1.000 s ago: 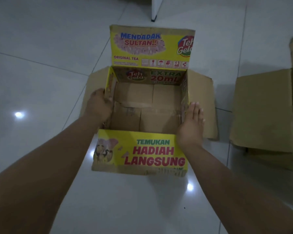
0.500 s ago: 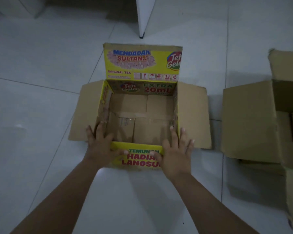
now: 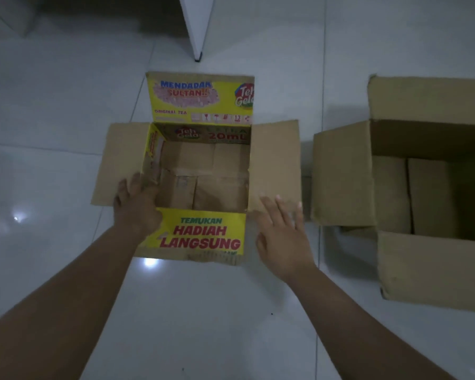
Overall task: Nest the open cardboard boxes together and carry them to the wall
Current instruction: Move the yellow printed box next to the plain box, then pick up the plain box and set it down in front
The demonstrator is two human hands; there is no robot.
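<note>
The left hand (image 3: pixel 137 207) curls over the near-left corner of the yellow Teh Gelas tea carton (image 3: pixel 203 187), fingers hooked on the rim where the left side flap (image 3: pixel 121 163) folds out; it looks clamped on that edge, though the fingertips are hidden inside the corner. The right hand (image 3: pixel 283 237) is spread flat, fingers apart, lying on or just above the near end of the right side flap (image 3: pixel 274 165) — gripping nothing.

The carton sits open on the white tiled floor (image 3: pixel 66 105), all four flaps splayed, its inside empty. Just beside it on the right, apart by a narrow strip of floor, stands a larger plain brown cardboard box (image 3: pixel 433 259), also open and seemingly empty, partly cut off by the frame edge.

The step in hand appears to be taking hold of the smaller carton; nesting has not begun. The next move probably calls for the right hand to close on its side, then a lift across and down into the brown box — flaps drawn in so they clear its opening.
</note>
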